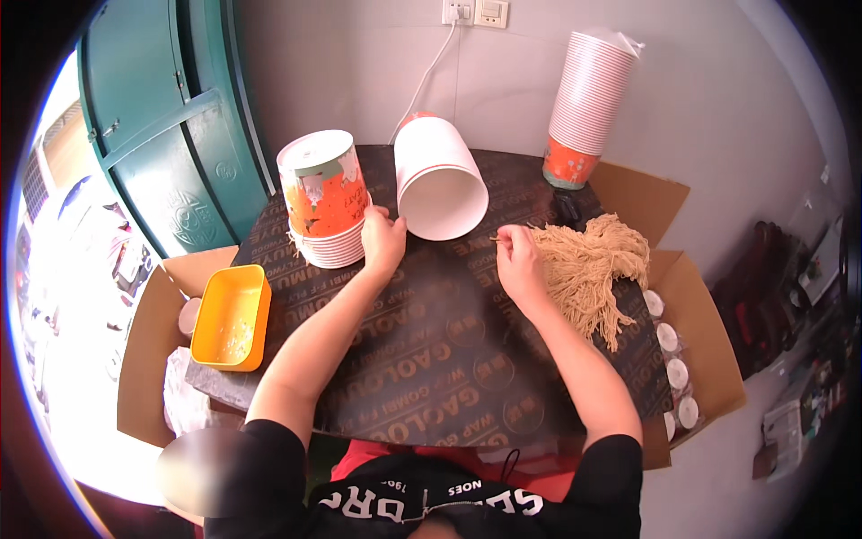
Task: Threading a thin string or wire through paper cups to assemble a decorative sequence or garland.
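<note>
Since the orange stack (325, 202) stands rim-down on the table (409, 359), likely for steadiness, your left hand (384, 241) touches its side, grip unclear, while your right hand's (519, 260) fingers pinch narrowly, on what you cannot tell, beside the yarn (593, 265).

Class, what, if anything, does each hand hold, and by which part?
Left hand at the orange-and-white paper bucket stack; grip unclear. Right hand pinched; any held thing is too small to tell.

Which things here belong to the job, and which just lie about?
Likely in use:
orange paper-bucket stack by the left hand
sideways paper bucket
tan yarn by the right hand

Apparently lying about:
yellow plastic tub
small black object
</note>
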